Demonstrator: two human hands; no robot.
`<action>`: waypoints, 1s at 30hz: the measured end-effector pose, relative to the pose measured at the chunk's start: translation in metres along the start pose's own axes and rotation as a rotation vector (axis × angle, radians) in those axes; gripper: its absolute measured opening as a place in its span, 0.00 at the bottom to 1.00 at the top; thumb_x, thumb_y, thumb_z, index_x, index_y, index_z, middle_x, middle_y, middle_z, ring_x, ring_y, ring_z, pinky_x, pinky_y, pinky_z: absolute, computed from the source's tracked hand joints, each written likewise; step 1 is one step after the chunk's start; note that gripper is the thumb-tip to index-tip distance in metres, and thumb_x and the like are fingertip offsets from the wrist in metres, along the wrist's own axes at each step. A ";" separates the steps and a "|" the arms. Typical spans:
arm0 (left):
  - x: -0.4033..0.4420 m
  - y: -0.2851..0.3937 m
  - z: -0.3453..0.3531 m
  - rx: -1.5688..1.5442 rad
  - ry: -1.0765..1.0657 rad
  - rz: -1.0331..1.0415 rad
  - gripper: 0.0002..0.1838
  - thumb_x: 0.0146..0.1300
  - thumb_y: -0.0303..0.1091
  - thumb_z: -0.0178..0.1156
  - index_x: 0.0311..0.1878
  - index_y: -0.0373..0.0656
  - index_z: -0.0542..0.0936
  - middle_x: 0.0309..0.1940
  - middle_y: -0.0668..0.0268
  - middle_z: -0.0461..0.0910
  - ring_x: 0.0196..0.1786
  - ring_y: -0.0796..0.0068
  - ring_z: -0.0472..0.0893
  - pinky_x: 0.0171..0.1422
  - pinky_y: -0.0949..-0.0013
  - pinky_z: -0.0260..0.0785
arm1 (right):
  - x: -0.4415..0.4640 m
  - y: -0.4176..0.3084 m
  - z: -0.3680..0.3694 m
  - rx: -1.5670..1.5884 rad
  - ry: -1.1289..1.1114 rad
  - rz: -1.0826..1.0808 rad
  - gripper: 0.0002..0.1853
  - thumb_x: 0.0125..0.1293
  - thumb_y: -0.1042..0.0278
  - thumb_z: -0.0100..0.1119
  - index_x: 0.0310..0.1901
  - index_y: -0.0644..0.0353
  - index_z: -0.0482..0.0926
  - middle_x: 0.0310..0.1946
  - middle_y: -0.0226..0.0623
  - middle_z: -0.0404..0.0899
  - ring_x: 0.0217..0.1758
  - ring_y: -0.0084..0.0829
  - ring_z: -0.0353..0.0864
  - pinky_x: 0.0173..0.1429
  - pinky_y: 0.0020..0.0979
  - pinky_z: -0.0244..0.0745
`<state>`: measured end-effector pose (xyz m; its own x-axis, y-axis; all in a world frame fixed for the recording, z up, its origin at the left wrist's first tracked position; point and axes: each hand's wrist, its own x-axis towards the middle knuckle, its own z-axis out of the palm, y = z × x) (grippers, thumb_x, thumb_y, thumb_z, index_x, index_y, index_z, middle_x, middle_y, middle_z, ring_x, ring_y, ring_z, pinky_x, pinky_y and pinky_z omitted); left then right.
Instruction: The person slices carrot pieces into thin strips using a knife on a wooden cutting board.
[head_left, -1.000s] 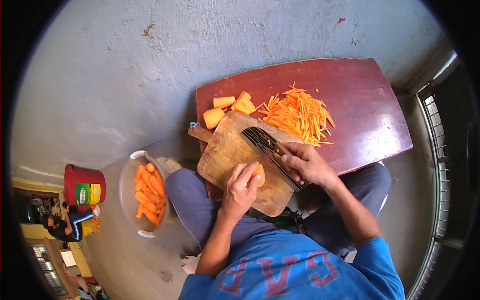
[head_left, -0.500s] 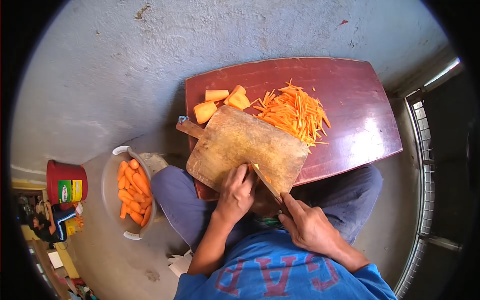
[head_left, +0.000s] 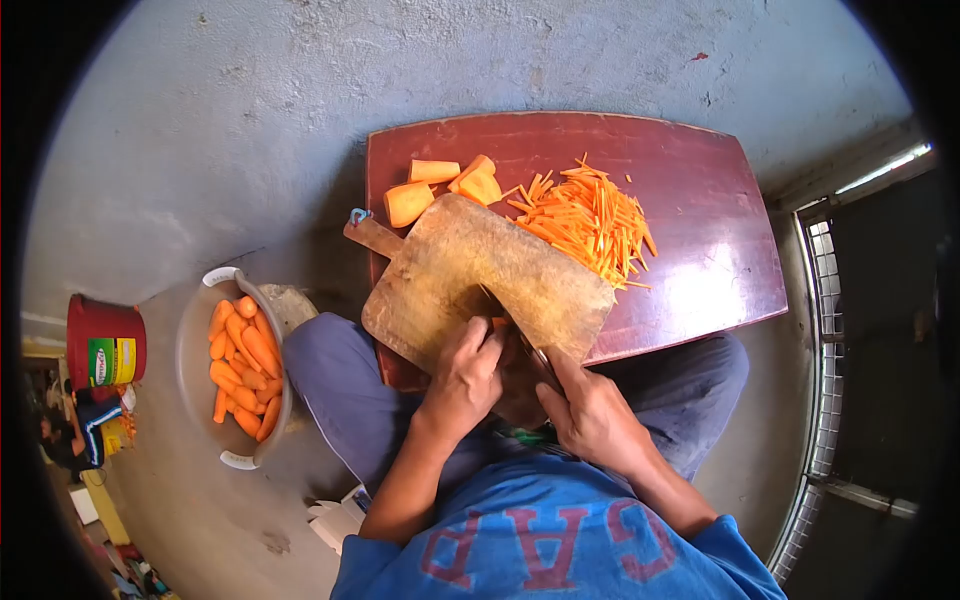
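Note:
A worn wooden cutting board [head_left: 450, 265] with a short handle lies slantwise on the near part of a dark red table [head_left: 700, 190]. At its near edge my left hand [head_left: 462, 380] has its fingers curled on a carrot piece [head_left: 499, 325], mostly hidden under the fingertips. My right hand [head_left: 600, 415] grips a knife [head_left: 522, 335], its blade beside the carrot piece and pointing away from me. Beyond the board lies a heap of carrot strips [head_left: 590, 220], with several peeled carrot chunks [head_left: 408, 203] to its left.
On the floor to the left stands a basin [head_left: 187, 350] of whole peeled carrots [head_left: 245, 365]. Farther left are a red bucket [head_left: 105, 325] and another person [head_left: 75, 430]. A rough wall [head_left: 250, 120] runs behind the table; a metal grille [head_left: 828, 350] is at the right.
The knife has shifted so its tip reaches farther over the board, and my right hand moved slightly up and left. My left hand stays on the carrot piece. The whole view shifted slightly.

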<state>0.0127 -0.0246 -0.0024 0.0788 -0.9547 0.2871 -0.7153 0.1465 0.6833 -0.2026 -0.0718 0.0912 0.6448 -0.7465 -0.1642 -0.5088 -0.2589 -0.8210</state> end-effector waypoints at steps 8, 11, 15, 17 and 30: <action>-0.007 0.000 -0.008 -0.056 -0.098 -0.045 0.25 0.64 0.13 0.62 0.65 0.29 0.84 0.56 0.42 0.79 0.59 0.34 0.83 0.64 0.42 0.80 | -0.009 -0.004 0.010 0.003 0.007 0.010 0.21 0.83 0.73 0.66 0.72 0.68 0.76 0.46 0.67 0.87 0.50 0.70 0.91 0.52 0.54 0.85; -0.007 0.004 -0.010 -0.058 -0.136 -0.073 0.24 0.66 0.14 0.62 0.67 0.29 0.83 0.60 0.41 0.78 0.60 0.32 0.83 0.66 0.41 0.79 | 0.011 -0.002 0.011 0.006 0.000 0.015 0.21 0.82 0.73 0.67 0.71 0.68 0.78 0.46 0.65 0.87 0.49 0.67 0.91 0.53 0.52 0.85; -0.005 0.015 -0.015 -0.102 -0.055 -0.038 0.24 0.70 0.15 0.66 0.69 0.30 0.84 0.60 0.41 0.80 0.60 0.31 0.85 0.63 0.42 0.81 | 0.013 -0.012 -0.008 0.127 0.032 0.050 0.20 0.82 0.73 0.66 0.71 0.69 0.79 0.40 0.60 0.85 0.42 0.59 0.88 0.51 0.48 0.83; -0.007 0.017 -0.014 -0.111 -0.056 -0.055 0.25 0.70 0.14 0.66 0.70 0.30 0.83 0.61 0.42 0.81 0.61 0.32 0.86 0.63 0.43 0.81 | 0.000 -0.012 -0.014 0.168 0.043 0.069 0.21 0.83 0.73 0.66 0.72 0.69 0.79 0.39 0.58 0.84 0.40 0.57 0.87 0.50 0.47 0.83; -0.003 0.018 -0.006 -0.106 -0.065 -0.123 0.25 0.69 0.12 0.65 0.70 0.27 0.83 0.58 0.41 0.80 0.59 0.31 0.85 0.62 0.42 0.81 | -0.027 -0.018 -0.022 0.015 -0.091 0.109 0.23 0.82 0.73 0.68 0.73 0.68 0.75 0.48 0.64 0.88 0.50 0.71 0.90 0.50 0.60 0.85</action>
<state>0.0038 -0.0175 0.0132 0.1139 -0.9813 0.1550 -0.6259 0.0503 0.7783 -0.2237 -0.0604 0.1225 0.6359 -0.7106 -0.3011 -0.5706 -0.1701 -0.8035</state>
